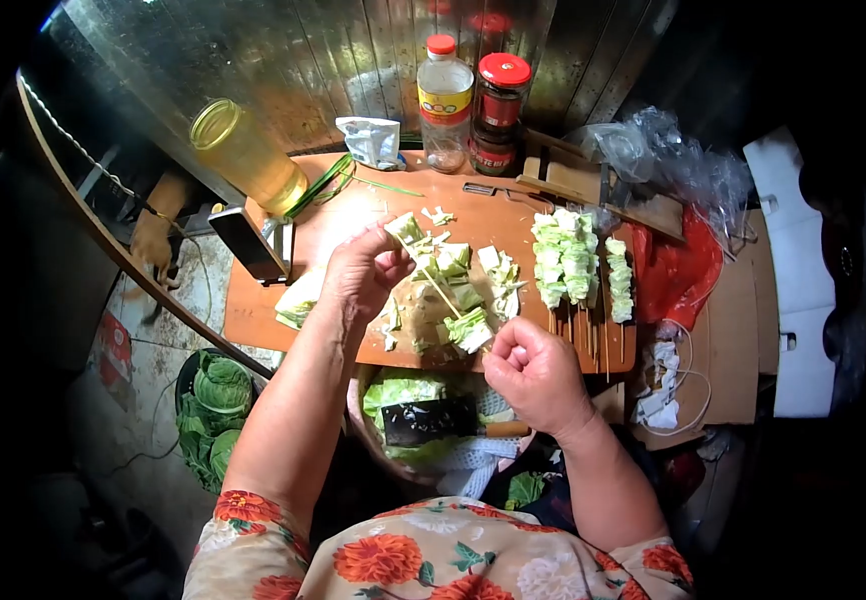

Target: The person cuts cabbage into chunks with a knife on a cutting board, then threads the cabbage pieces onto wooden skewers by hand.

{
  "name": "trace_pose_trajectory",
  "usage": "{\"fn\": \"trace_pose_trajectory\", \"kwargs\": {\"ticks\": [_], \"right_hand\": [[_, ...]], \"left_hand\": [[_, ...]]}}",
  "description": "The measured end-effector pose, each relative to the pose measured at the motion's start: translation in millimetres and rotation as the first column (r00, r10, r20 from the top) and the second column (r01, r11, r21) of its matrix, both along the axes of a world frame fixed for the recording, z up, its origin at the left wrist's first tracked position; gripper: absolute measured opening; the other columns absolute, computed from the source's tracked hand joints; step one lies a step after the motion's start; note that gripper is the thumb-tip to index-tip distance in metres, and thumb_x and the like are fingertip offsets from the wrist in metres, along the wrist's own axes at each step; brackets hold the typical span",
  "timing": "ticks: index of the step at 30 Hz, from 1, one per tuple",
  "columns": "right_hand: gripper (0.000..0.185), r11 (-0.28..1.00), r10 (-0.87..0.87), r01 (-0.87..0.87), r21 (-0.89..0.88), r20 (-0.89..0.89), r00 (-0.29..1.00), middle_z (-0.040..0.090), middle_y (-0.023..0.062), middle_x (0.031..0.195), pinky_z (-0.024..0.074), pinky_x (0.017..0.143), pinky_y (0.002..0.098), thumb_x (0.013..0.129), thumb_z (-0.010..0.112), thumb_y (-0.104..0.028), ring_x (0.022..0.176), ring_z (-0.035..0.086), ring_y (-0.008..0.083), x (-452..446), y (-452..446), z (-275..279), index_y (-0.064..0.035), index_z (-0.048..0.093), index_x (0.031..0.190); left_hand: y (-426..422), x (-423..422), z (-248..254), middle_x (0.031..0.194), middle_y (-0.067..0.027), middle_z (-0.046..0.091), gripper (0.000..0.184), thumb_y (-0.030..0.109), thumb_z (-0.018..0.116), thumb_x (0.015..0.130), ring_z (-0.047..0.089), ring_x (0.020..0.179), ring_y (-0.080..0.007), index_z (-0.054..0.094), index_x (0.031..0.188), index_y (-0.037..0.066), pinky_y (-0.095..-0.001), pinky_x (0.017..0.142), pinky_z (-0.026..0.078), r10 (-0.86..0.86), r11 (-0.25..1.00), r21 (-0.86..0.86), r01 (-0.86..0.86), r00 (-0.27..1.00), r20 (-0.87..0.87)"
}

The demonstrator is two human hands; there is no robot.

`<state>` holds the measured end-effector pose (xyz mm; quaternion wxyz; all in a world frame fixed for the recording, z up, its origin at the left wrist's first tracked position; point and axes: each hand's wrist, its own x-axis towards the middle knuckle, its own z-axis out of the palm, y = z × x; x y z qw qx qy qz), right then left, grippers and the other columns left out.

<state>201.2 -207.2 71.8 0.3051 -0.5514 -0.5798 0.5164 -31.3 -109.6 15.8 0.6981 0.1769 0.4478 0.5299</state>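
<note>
A thin wooden skewer [435, 284] slants across the middle of the board between my two hands. My left hand [365, 268] is closed, pinching a pale green cabbage piece [405, 227] at the skewer's upper end. Near the lower end, several cabbage pieces [469, 329] are bunched on the stick. My right hand [538, 375] is closed around that end, which its fingers mostly hide. Loose cut cabbage [451, 260] lies on the orange-brown board [253, 305] beneath the skewer. Filled cabbage skewers [565, 258] lie side by side to the right, with one more skewer [619, 280] beside them.
Below the board, a cleaver [429, 421] rests on cabbage in a basin [361, 405]. A phone [250, 245], a jar of yellow liquid [243, 160], a bottle [445, 110] and red-lidded jars [501, 100] line the back. Whole cabbages [221, 390] sit lower left; a red bag [675, 262] lies right.
</note>
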Motion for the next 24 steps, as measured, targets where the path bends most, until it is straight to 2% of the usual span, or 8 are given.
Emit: {"fn": "trace_pose_trajectory", "kwargs": {"ticks": [6, 8, 9, 11, 12, 14, 20, 24], "right_hand": [[0.014, 1.000, 0.003, -0.003, -0.006, -0.009, 1.000, 0.053, 0.0004, 0.054, 0.0411, 0.049, 0.0247, 0.081, 0.065, -0.009, 0.050, 0.047, 0.0047, -1.4, 0.3, 2.8, -0.0041, 0.053, 0.075], [0.013, 1.000, 0.002, -0.001, -0.017, 0.022, 1.000, 0.053, 0.0002, 0.054, 0.0408, 0.049, 0.0244, 0.081, 0.065, -0.008, 0.050, 0.047, 0.0045, -2.5, 1.2, 5.8, -0.0041, 0.054, 0.075], [0.013, 1.000, 0.002, -0.001, -0.019, 0.023, 1.000, 0.053, 0.0002, 0.054, 0.0408, 0.049, 0.0244, 0.081, 0.065, -0.008, 0.050, 0.047, 0.0045, -2.7, 1.6, 5.3, -0.0041, 0.054, 0.075], [0.013, 1.000, -0.001, 0.001, -0.013, 0.017, 1.000, 0.054, -0.0005, 0.055, 0.0407, 0.049, 0.0240, 0.080, 0.065, -0.008, 0.051, 0.047, 0.0040, -2.5, 1.9, 3.4, -0.0044, 0.054, 0.075], [0.013, 1.000, -0.002, 0.002, -0.014, 0.017, 1.000, 0.054, -0.0005, 0.055, 0.0407, 0.049, 0.0240, 0.080, 0.065, -0.008, 0.051, 0.047, 0.0040, -3.3, 1.7, 2.4, -0.0044, 0.054, 0.075], [0.012, 0.999, -0.035, 0.032, -0.042, -0.076, 0.996, 0.053, -0.0011, 0.055, 0.0409, 0.050, 0.0239, 0.080, 0.065, -0.008, 0.052, 0.047, 0.0036, -6.0, 0.6, -0.3, -0.0044, 0.055, 0.075], [0.013, 0.990, -0.122, 0.102, -0.099, -0.217, 0.968, 0.052, -0.0017, 0.056, 0.0392, 0.049, 0.0225, 0.081, 0.066, -0.005, 0.052, 0.046, 0.0021, -14.6, -5.4, -11.4, -0.0044, 0.054, 0.076], [0.013, 0.990, -0.138, 0.135, -0.032, -0.193, 0.971, 0.052, -0.0014, 0.055, 0.0383, 0.048, 0.0224, 0.082, 0.066, -0.004, 0.052, 0.046, 0.0022, -18.2, -8.3, -11.3, -0.0049, 0.054, 0.077]], "left_hand": [[1.4, -1.6, 3.1, 0.088, -0.0014, 0.063, 0.039, 0.010, 0.063, 0.086, 0.061, 0.074, -0.0140, 0.052, 0.123, 0.006, -0.0277, 0.070, 0.056, 0.065, 0.997, 0.029, -0.066, 0.997, 0.046], [0.8, -1.6, 5.2, 0.091, -0.0042, 0.062, 0.040, 0.007, 0.062, 0.085, 0.062, 0.073, -0.0154, 0.051, 0.123, 0.003, -0.0290, 0.070, 0.056, 0.071, 0.994, 0.091, -0.063, 0.994, -0.086], [-0.1, 0.9, 9.2, 0.091, -0.0042, 0.062, 0.040, 0.007, 0.062, 0.085, 0.062, 0.073, -0.0154, 0.051, 0.123, 0.003, -0.0290, 0.070, 0.056, 0.071, 0.994, 0.090, -0.064, 0.994, -0.086], [-1.6, 9.0, 17.9, 0.094, -0.0069, 0.060, 0.041, -0.001, 0.061, 0.082, 0.062, 0.073, -0.0163, 0.050, 0.121, 0.001, -0.0305, 0.071, 0.055, 0.169, 0.978, 0.162, -0.130, 0.953, -0.253], [-1.0, 9.6, 16.2, 0.094, -0.0069, 0.060, 0.041, -0.001, 0.061, 0.082, 0.062, 0.073, -0.0163, 0.050, 0.121, 0.001, -0.0305, 0.071, 0.055, 0.168, 0.978, 0.161, -0.130, 0.953, -0.253], [0.0, 10.6, 11.5, 0.097, -0.0076, 0.059, 0.043, -0.006, 0.059, 0.079, 0.062, 0.074, -0.0157, 0.050, 0.120, 0.000, -0.0302, 0.071, 0.053, 0.199, 0.947, 0.310, -0.086, 0.912, -0.357], [-6.8, 19.2, 22.6, 0.097, -0.0052, 0.058, 0.043, -0.009, 0.058, 0.077, 0.062, 0.077, -0.0154, 0.051, 0.119, 0.000, -0.0296, 0.072, 0.053, 0.179, 0.932, 0.360, -0.048, 0.923, -0.340], [-9.8, 20.2, 27.0, 0.101, -0.0062, 0.060, 0.042, -0.009, 0.058, 0.078, 0.063, 0.079, -0.0172, 0.052, 0.118, 0.001, -0.0307, 0.075, 0.054, 0.120, 0.955, 0.296, -0.031, 0.950, -0.287]]}}
